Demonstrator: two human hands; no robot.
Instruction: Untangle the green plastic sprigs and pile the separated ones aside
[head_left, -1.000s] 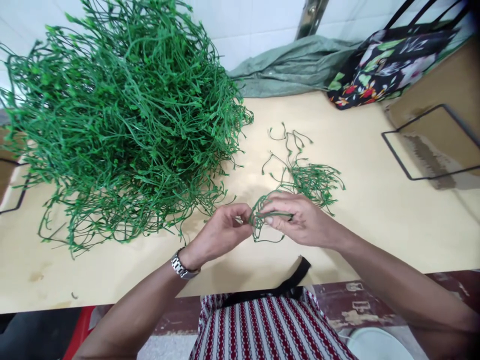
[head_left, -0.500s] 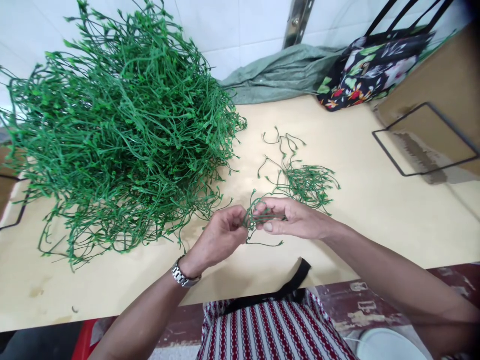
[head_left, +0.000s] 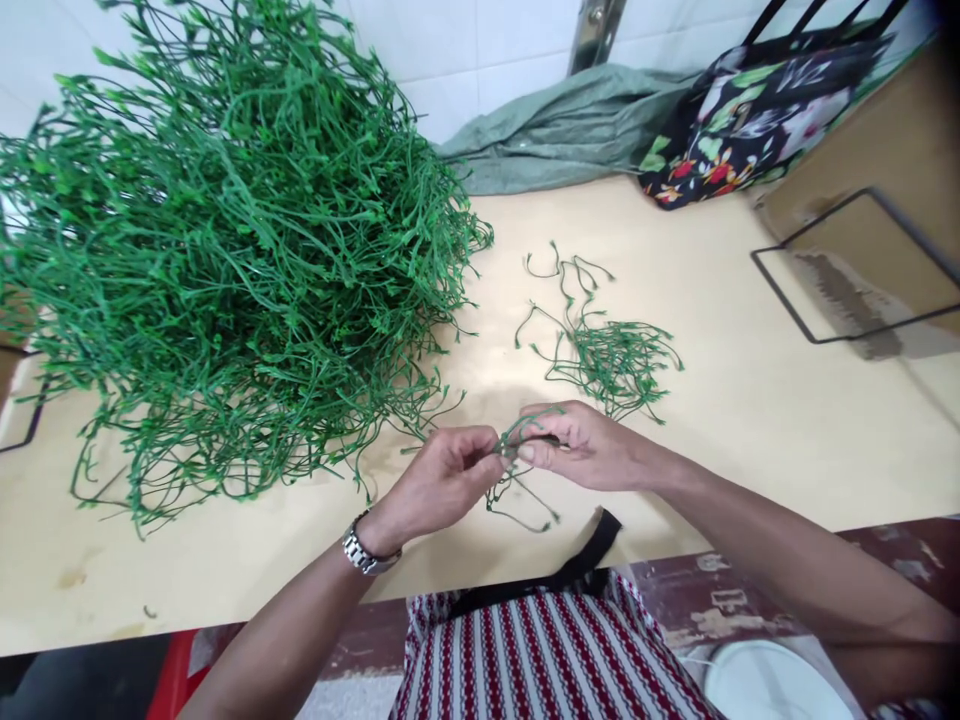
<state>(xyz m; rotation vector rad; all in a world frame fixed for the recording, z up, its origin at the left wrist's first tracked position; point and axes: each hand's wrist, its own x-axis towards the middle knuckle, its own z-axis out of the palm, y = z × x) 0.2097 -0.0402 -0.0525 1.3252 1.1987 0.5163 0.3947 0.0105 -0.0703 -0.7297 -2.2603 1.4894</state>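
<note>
Near the table's front edge, my left hand [head_left: 457, 475] pinches a green plastic stem piece [head_left: 517, 508] with thin curly branches. My right hand [head_left: 577, 445] meets it from the right, thumb and fingers closed on the same piece. Some branches hang below the fingers and others stick up over the right fingertips. Just beyond my right hand lies a small pile of similar green stems [head_left: 622, 360], a few strands trailing off to the left. A huge tangled heap of green stems [head_left: 255, 250] fills the left side of the table.
The pale table [head_left: 720, 420] runs along a white tiled wall. At the back are a grey-green cloth [head_left: 555, 140] and a floral bag [head_left: 757, 120]. A cardboard box [head_left: 892, 190] with a black wire frame [head_left: 795, 290] stands at the right. A black strap [head_left: 592, 550] hangs over the front edge.
My right fingers have closed from a looser curl onto the stem piece, beside the left fingertips. The loose branches now hang lower. The view has shifted slightly.
</note>
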